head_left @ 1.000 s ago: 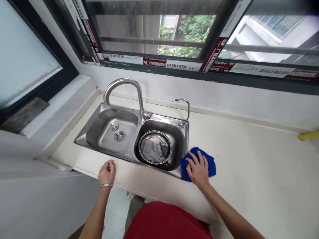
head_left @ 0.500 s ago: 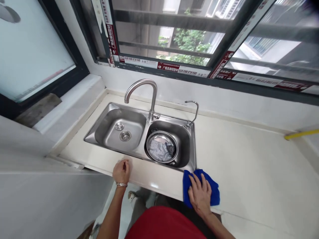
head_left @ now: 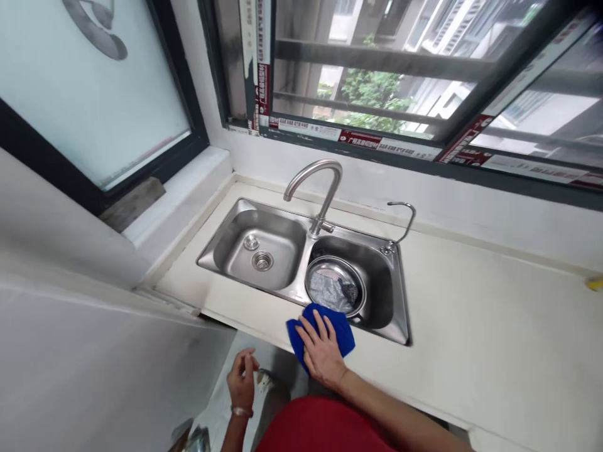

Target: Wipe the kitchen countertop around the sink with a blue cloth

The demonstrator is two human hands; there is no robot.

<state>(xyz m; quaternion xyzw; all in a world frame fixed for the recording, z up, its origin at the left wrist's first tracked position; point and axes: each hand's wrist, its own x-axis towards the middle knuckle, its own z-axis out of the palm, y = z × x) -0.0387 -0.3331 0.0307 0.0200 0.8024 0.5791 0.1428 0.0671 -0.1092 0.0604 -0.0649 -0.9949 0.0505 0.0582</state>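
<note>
My right hand (head_left: 324, 353) holds a blue cloth (head_left: 340, 328) against the front strip of the white countertop (head_left: 471, 326), with its fingers spread over the top. The cloth lies in front of the right basin and laps over the sink's front rim. My left hand (head_left: 242, 380) hangs in front of the counter edge, empty, its fingers loosely bent and apart. Behind the cloth is a steel double sink (head_left: 298, 290). In its right basin sits a round metal pan (head_left: 360, 295) with a perforated metal piece and a crumpled clear plastic bag (head_left: 327, 292) inside.
A curved steel faucet (head_left: 336, 179) rises between the basins, and a thin small spout (head_left: 411, 220) stands at the back right corner. The left basin (head_left: 282, 251) holds a round drain plug (head_left: 251, 242). A window (head_left: 358, 81) and walls border the counter.
My right hand has slid the blue cloth leftward along the counter's front strip, from the sink's right corner. My left hand has dropped away from the counter edge. The view has shifted.
</note>
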